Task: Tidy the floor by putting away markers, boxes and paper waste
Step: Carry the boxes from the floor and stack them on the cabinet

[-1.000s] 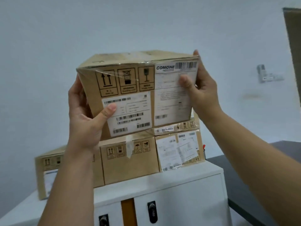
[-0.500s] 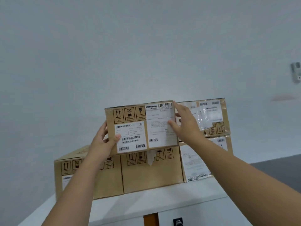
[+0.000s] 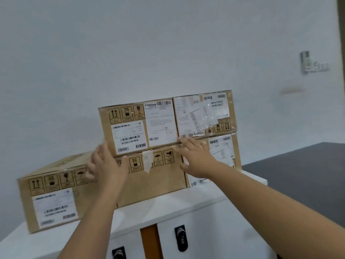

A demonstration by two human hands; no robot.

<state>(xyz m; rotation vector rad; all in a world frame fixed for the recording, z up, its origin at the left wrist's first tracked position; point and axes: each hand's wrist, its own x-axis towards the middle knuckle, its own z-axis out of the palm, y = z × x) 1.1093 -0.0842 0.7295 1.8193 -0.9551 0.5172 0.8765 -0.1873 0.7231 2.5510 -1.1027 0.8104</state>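
Note:
A brown cardboard box with white shipping labels (image 3: 138, 126) rests on top of another cardboard box (image 3: 158, 176) in a stack on a white cabinet (image 3: 205, 206). My left hand (image 3: 106, 165) is just below the top box's lower left corner, fingers spread, holding nothing. My right hand (image 3: 194, 156) lies flat with fingers apart under the box's lower right corner, its fingertips touching the edge. Beside the top box sits a second upper box (image 3: 205, 114) with crumpled labels, on a lower right box (image 3: 224, 152).
A further cardboard box (image 3: 54, 195) stands at the cabinet's left end. The cabinet front has two black locks (image 3: 180, 238) and an orange strip. A dark table (image 3: 298, 174) lies to the right. A pale wall stands behind, with a small fixture (image 3: 311, 63).
The box went from held up in both hands down onto the stack. Both hands have let go and slid down to its lower corners.

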